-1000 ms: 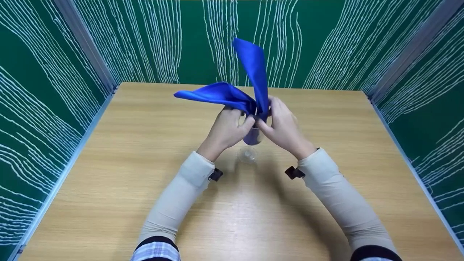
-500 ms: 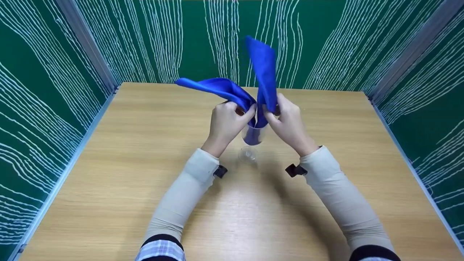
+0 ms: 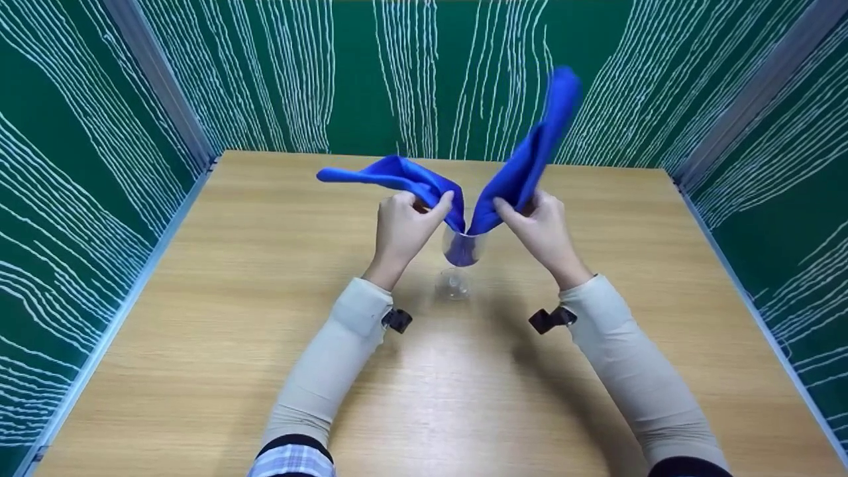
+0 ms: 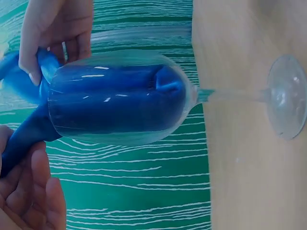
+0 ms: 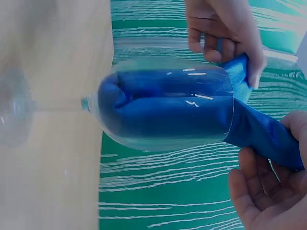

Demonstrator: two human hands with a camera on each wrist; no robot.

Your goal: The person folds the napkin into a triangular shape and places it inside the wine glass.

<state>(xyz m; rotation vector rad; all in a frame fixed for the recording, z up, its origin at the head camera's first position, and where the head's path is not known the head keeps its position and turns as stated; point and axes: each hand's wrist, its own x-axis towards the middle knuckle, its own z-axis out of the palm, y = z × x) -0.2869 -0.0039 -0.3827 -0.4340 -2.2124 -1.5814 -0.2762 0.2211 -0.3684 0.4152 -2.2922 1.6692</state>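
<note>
A clear stemmed wine glass [image 4: 120,139] stands upright on the table, its bowl filled by the lower part of a folded blue cloth napkin [image 5: 163,105]. Two blue ends rise out of the rim and spread into a V in the head view. My left hand [image 3: 405,222] pinches the left end between thumb and fingers just above the rim; that end bends over to the left. With thumb and fingers, my right hand [image 3: 540,225] pinches the right end, which points up and to the right. The glass foot [image 4: 288,98] rests on the wood.
The wooden table [image 3: 265,265] runs back to a green wall [image 3: 358,79] with white wavy lines. Similar panels close off the left and right sides, with grey posts [image 3: 748,86] at the corners. A small black camera [image 3: 397,320] sits at each wrist.
My right hand has moved right, swinging the right napkin end from upright out to the right. My left hand has shifted slightly left, and the V has widened. The glass stays put.
</note>
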